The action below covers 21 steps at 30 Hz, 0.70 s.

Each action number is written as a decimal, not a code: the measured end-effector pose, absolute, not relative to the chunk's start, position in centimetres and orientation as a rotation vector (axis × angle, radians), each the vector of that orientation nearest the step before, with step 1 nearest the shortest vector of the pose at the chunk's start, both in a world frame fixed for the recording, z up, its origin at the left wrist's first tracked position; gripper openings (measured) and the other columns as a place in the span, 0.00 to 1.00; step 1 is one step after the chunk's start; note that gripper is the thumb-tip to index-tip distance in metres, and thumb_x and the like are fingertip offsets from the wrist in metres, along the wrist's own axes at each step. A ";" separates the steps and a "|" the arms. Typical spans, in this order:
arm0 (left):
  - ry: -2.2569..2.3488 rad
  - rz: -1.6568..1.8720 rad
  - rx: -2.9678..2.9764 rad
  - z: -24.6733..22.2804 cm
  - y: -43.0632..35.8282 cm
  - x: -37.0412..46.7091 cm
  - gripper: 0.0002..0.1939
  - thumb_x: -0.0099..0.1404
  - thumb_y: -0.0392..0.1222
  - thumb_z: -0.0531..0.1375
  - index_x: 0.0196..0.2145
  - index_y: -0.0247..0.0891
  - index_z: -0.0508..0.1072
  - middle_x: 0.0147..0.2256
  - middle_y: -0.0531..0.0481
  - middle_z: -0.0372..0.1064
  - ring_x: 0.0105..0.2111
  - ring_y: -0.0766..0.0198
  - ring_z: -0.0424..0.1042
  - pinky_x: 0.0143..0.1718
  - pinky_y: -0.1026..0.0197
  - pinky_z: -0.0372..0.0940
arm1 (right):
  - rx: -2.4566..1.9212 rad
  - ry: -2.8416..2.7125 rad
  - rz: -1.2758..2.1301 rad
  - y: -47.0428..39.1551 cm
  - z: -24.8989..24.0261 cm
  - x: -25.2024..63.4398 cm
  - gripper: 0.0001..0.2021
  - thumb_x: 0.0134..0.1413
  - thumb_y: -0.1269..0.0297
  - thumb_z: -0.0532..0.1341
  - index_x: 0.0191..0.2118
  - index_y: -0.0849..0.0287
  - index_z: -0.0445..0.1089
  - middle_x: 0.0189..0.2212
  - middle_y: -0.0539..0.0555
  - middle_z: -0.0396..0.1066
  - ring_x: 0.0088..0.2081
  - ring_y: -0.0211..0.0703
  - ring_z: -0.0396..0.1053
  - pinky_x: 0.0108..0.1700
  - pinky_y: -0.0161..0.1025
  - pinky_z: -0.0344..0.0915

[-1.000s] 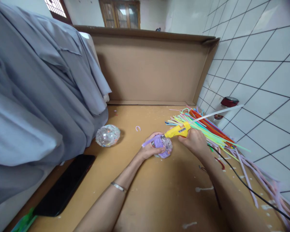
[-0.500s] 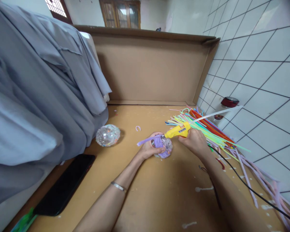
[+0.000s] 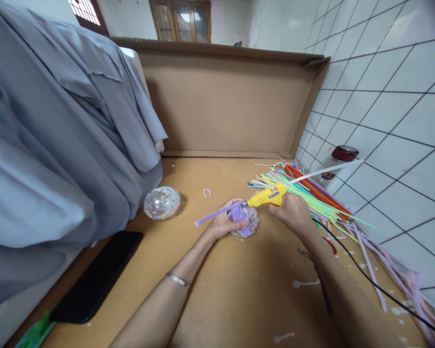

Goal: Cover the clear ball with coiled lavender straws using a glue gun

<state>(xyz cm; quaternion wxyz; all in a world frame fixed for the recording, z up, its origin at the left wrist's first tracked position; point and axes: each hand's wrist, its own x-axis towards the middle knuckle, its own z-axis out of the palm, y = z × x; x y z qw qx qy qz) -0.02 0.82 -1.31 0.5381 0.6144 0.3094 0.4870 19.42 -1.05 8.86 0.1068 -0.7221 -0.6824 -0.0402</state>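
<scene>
Sitting between both hands [image 3: 222, 225] [image 3: 294, 211], round purple piece [image 3: 250, 220]

Your left forearm [image 3: 163, 299] slants up and rightward to your left hand [image 3: 222, 225], which is curled in a grip, its thumb [image 3: 239, 225] stretched to the right. Your right forearm [image 3: 333, 275] slants up and leftward; your right hand [image 3: 294, 211], tightly curled, is near the left one.

On the left side, a grey cloth [image 3: 79, 125] hangs in many folds. Near it lies a flat black object [image 3: 97, 278], similar to a phone. Cardboard [image 3: 224, 104] with folded edges stands behind. A red-lidded jar [image 3: 335, 166] is beside the white tiled wall [image 3: 398, 113].
</scene>
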 end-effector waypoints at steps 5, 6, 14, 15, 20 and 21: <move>0.737 1.143 1.427 -1.2 0.7 0.0 0.38 0.41 0.48 0.71 0.49 0.36 0.65 0.42 0.46 0.67 0.39 0.61 0.68 0.40 0.63 0.63 | -2.134 -2.010 -0.119 -0.9 8.8 19.5 0.16 0.49 0.56 0.57 0.31 0.65 0.74 0.28 0.63 0.75 0.29 0.46 0.70 0.26 0.37 0.48; 0.733 1.151 1.424 -1.2 0.7 0.1 0.38 0.41 0.49 0.71 0.49 0.36 0.66 0.42 0.46 0.67 0.39 0.60 0.68 0.40 0.62 0.63 | -2.129 -2.015 -0.121 -0.9 8.8 19.5 0.16 0.49 0.56 0.57 0.31 0.65 0.74 0.28 0.63 0.75 0.29 0.47 0.70 0.26 0.37 0.48; 0.760 1.126 1.434 -1.3 0.8 -0.1 0.39 0.40 0.48 0.72 0.50 0.36 0.66 0.44 0.45 0.68 0.40 0.59 0.69 0.40 0.63 0.64 | -2.140 -2.049 -0.122 -1.0 9.1 19.5 0.15 0.50 0.56 0.58 0.30 0.65 0.74 0.29 0.63 0.75 0.29 0.48 0.70 0.26 0.37 0.48; 0.756 1.133 1.438 -1.3 0.9 -0.1 0.39 0.40 0.48 0.72 0.49 0.36 0.66 0.44 0.45 0.68 0.41 0.59 0.69 0.41 0.62 0.64 | -2.144 -2.053 -0.117 -1.0 9.1 19.5 0.15 0.50 0.56 0.58 0.31 0.65 0.74 0.29 0.63 0.75 0.29 0.48 0.70 0.27 0.37 0.48; 0.725 1.158 1.454 -1.5 0.9 0.0 0.38 0.41 0.49 0.71 0.50 0.36 0.66 0.45 0.45 0.67 0.42 0.58 0.69 0.42 0.61 0.64 | -2.143 -2.036 -0.121 -0.9 9.0 19.5 0.15 0.49 0.56 0.59 0.30 0.65 0.74 0.28 0.63 0.74 0.28 0.47 0.69 0.26 0.37 0.49; 0.727 1.154 1.451 -1.5 0.9 0.0 0.39 0.41 0.49 0.71 0.50 0.36 0.65 0.45 0.45 0.67 0.42 0.58 0.69 0.42 0.61 0.64 | -2.140 -2.032 -0.123 -0.9 8.9 19.5 0.14 0.49 0.57 0.59 0.30 0.65 0.74 0.28 0.62 0.74 0.28 0.46 0.69 0.26 0.37 0.48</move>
